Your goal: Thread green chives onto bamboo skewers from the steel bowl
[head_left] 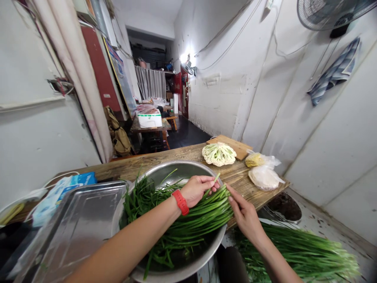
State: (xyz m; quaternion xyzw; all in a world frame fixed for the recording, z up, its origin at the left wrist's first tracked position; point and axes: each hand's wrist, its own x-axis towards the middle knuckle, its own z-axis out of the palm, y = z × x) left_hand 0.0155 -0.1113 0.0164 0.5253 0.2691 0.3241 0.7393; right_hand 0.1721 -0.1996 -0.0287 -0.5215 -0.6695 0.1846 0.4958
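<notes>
A large steel bowl (216, 251) holds a heap of green garlic chives (200, 224), their pale stem ends lying over its right rim. My left hand (198, 190), with a red band on the wrist, is above the heap. Its thumb and fingers pinch a chive stalk (217, 178) whose cut end points up and right. At the stem ends, my right hand (246, 218) has its fingers stretched out, with fingertips touching or very close to the chives. The lower fingers of my right hand are hidden.
A cauliflower (219, 154), a cutting board (231, 146) and plastic bags of food (263, 173) sit on the wooden table (188, 154). A metal tray (85, 216) stands left of the bowl. More chives (306, 251) lie low at right, near a dark bucket (284, 208).
</notes>
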